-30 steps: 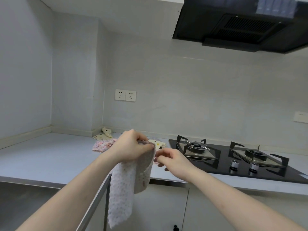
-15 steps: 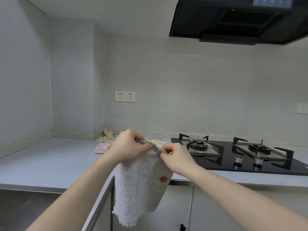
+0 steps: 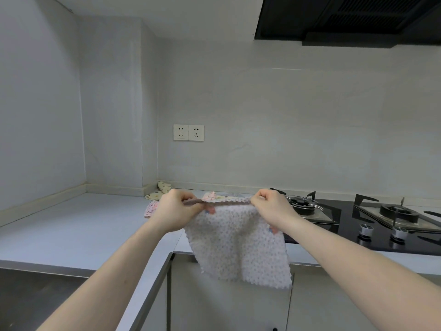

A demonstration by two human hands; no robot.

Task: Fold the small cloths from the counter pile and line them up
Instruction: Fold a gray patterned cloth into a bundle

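The left hand (image 3: 175, 210) and the right hand (image 3: 272, 207) each pinch 1 top corner of a white dotted cloth (image 3: 241, 244) between curled fingers and thumb, so its upper edge runs taut between them and the rest hangs flat in the air in front of the counter (image 3: 71, 225) edge. Behind the hands, the other small cloths (image 3: 152, 209) lie on the counter near the wall corner, partly hidden: a pink patterned 1 and cream dotted ones. To the right sits a black gas hob (image 3: 358, 218) with 2 burners, 2 wall sockets (image 3: 188, 132) are set above the counter, and a dark range hood (image 3: 346, 17) hangs overhead.
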